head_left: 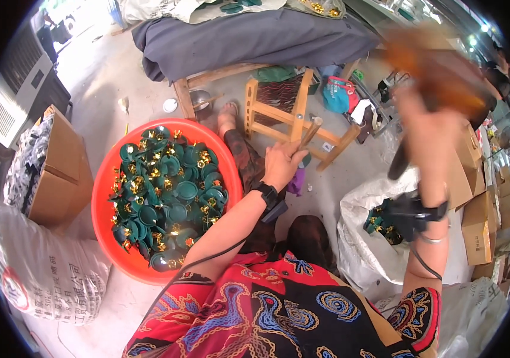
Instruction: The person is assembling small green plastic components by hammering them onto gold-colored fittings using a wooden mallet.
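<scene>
My left hand (283, 166) is closed around the lower part of a short wooden stick (311, 132), which stands up tilted from its fingers. Part of a dark green round piece (306, 160) shows beside those fingertips. Raised at the right, my right hand (427, 134) is smeared by motion. It grips a blurred brown tool (440, 77), whose dark handle end (399, 160) sticks out below the hand; its exact kind cannot be made out. At my left stands a red-orange tub (103, 230) full of green discs (186, 191) with gold-coloured metal pieces among them.
A white woven sack (356, 206) holding green pieces lies open at my right. Ahead are a wooden frame (285, 122) and a grey cloth-covered bench (255, 45). Cardboard boxes (67, 170) and a full sack (52, 274) stand left; more boxes (479, 235) line the right.
</scene>
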Demonstrator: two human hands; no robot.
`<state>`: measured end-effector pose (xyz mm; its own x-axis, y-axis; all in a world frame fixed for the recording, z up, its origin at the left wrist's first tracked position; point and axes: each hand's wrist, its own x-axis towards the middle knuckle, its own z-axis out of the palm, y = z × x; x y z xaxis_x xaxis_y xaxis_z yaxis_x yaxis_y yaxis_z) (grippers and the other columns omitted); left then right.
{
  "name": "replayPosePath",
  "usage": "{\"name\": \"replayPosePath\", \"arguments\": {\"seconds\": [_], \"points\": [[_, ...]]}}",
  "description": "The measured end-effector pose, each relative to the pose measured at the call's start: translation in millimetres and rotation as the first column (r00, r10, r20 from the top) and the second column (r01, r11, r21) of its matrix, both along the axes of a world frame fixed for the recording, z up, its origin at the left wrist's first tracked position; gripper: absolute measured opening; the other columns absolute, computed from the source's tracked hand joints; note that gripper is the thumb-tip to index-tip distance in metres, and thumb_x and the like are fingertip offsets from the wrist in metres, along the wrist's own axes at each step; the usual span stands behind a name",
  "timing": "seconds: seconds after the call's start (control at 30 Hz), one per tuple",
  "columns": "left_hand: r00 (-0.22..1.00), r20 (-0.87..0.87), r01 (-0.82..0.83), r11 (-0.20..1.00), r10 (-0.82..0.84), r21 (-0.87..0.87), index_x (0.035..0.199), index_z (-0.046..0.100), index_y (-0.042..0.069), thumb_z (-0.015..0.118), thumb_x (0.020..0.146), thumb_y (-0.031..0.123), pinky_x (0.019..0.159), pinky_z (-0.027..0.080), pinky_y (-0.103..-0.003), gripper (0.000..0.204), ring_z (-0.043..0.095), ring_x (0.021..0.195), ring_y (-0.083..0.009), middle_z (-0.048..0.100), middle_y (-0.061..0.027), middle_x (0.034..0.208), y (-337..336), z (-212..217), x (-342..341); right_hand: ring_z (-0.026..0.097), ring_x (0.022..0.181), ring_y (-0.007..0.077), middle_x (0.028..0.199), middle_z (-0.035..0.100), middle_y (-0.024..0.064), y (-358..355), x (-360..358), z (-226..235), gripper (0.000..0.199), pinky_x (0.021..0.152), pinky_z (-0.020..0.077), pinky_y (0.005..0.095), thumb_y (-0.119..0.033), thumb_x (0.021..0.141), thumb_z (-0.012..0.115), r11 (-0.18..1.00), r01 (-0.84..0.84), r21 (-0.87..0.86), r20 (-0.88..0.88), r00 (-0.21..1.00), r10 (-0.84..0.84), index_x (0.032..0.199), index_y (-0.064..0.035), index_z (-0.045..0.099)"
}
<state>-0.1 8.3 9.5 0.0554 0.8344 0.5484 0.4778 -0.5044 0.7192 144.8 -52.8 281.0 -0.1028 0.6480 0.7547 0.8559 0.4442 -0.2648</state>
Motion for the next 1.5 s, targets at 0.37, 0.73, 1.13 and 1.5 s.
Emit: {"name": "replayPosePath", "arguments": {"seconds": [0.37,0.73,1.13,1.5], "points": [[0.999,-0.027,0.031,0.999,-0.03,0.042,0.083,0.063,0.005,0.064,0.078,0.019,0.062,0.045,-0.041,0.015,0.057,0.072,-0.0339,0.059,-0.0155,0.071,-1,-3,1,0.058,0.061,0.0371,0.063,0.055,0.0239,71,5,-117,0.028,0.059,0.0466,0.0385,-0.016,0.063,0.068,0.943,-0.284,-0.172,-0.146,0.954,0.261,0.072,0.0072,0.056],[0.992,-0.015,0.128,0.992,-0.129,-0.018,0.099,0.065,0.009,0.067,0.074,0.013,0.071,0.049,-0.037,0.026,0.061,0.08,-0.0316,0.065,-0.0149,0.087,-23,29,26,0.063,0.081,0.0139,0.09,0.067,0.0085,-21,27,-78,0.031,0.071,0.0498,0.0289,-0.006,0.069,0.07,0.98,-0.197,-0.023,-0.455,0.875,0.165,0.098,0.0,0.062],[0.845,-0.006,0.533,0.844,-0.534,0.063,0.128,0.039,0.005,0.065,0.071,0.016,0.095,0.035,-0.049,0.063,0.041,0.115,-0.039,0.045,-0.0215,0.125,-73,54,104,0.058,0.074,0.0112,0.088,0.063,0.0064,-132,74,-55,0.031,0.066,0.0477,0.0239,-0.005,0.076,0.072,0.954,0.228,0.192,-0.426,0.895,-0.128,0.104,0.0027,0.059],[0.805,-0.592,-0.363,0.819,0.036,-0.444,0.096,0.066,0.007,0.054,0.067,0.003,0.082,0.047,-0.042,0.031,0.058,0.094,-0.0341,0.063,-0.0154,0.099,-65,-127,-174,0.053,0.069,0.0079,0.085,0.059,0.0013,-125,76,-109,0.031,0.064,0.0428,0.0208,-0.007,0.077,0.071,0.98,0.168,-0.108,-0.606,0.77,-0.199,0.103,0.0005,0.057]]}}
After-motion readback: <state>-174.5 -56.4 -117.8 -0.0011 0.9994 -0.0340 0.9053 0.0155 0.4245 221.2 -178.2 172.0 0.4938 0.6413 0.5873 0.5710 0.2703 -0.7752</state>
